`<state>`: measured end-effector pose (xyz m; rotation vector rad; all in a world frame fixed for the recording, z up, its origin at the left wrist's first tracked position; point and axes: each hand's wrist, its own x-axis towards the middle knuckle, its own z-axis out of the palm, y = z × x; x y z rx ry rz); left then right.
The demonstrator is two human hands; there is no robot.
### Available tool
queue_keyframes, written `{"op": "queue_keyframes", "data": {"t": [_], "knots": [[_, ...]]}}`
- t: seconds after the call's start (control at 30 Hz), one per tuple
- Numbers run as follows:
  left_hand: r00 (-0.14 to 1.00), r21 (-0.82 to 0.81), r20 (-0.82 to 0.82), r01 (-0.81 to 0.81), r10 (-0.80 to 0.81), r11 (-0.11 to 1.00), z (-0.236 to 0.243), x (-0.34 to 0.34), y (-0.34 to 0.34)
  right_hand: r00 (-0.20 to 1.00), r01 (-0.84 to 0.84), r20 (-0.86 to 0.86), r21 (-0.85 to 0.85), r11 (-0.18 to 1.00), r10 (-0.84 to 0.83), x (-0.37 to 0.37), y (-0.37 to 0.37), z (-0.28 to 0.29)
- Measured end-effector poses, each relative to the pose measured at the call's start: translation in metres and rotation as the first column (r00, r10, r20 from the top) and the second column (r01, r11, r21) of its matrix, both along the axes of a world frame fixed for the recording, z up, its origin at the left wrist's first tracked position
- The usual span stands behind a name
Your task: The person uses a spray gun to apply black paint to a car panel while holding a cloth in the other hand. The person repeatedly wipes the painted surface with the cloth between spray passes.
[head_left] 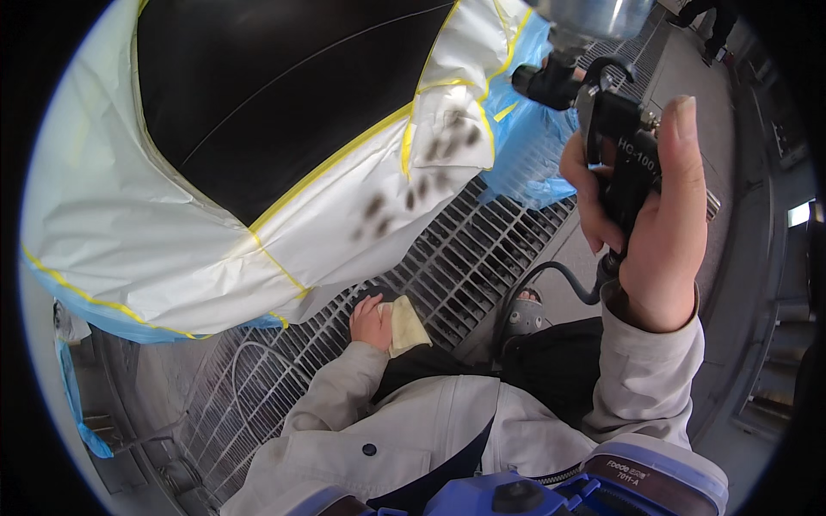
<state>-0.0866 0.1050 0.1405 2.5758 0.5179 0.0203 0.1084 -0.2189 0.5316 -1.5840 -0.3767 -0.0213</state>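
Observation:
My right hand (pixel 667 232), raised at the right, is wrapped round the grip of a black spray gun (pixel 621 142). The thumb points up and the fingers curl at the trigger side. A clear cup (pixel 594 17) sits on top of the gun, partly cut off by the upper edge. Low by my thigh, my left hand (pixel 370 323) is closed on a pale yellow cloth (pixel 406 327). In front of me is a glossy black panel (pixel 292 86), framed by white masking sheet (pixel 318 236) and yellow tape. Dark spray spots mark the sheet.
A black hose (pixel 561 273) hangs from the gun and loops toward the floor. Blue plastic film (pixel 533 150) drapes beyond the masking sheet. Metal floor grating (pixel 456 267) runs beneath the panel. Another person's dark-clothed legs (pixel 721 26) show at the far right.

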Motion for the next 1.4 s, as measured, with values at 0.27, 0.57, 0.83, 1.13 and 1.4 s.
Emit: {"op": "queue_keyframes", "data": {"t": [0.27,0.57,0.83,1.13,1.4], "knots": [[1.0,-0.02,0.023,0.0,0.001,1.0,-0.003,-0.002,0.002,0.981,-0.081,-0.181,-0.041,0.996,0.072,-0.009,0.007,0.008],[0.999,-0.029,0.029,-0.028,0.028,0.999,0.0,-0.006,0.004,0.999,0.052,-0.007,0.127,0.991,-0.051,-0.005,0.016,0.006],[0.999,-0.026,0.04,-0.019,0.021,0.999,0.002,-0.008,0.003,0.986,-0.047,-0.157,0.048,0.998,0.054,-0.017,0.015,0.013],[0.999,-0.027,0.026,-0.044,0.045,0.999,0.006,-0.008,0.001,0.995,-0.094,0.049,0.142,0.985,0.088,-0.001,0.009,0.002],[0.998,-0.009,0.036,-0.041,0.042,0.999,0.003,-0.007,0.003,0.986,-0.105,-0.122,0.087,0.991,0.115,-0.014,0.019,0.014]]}}
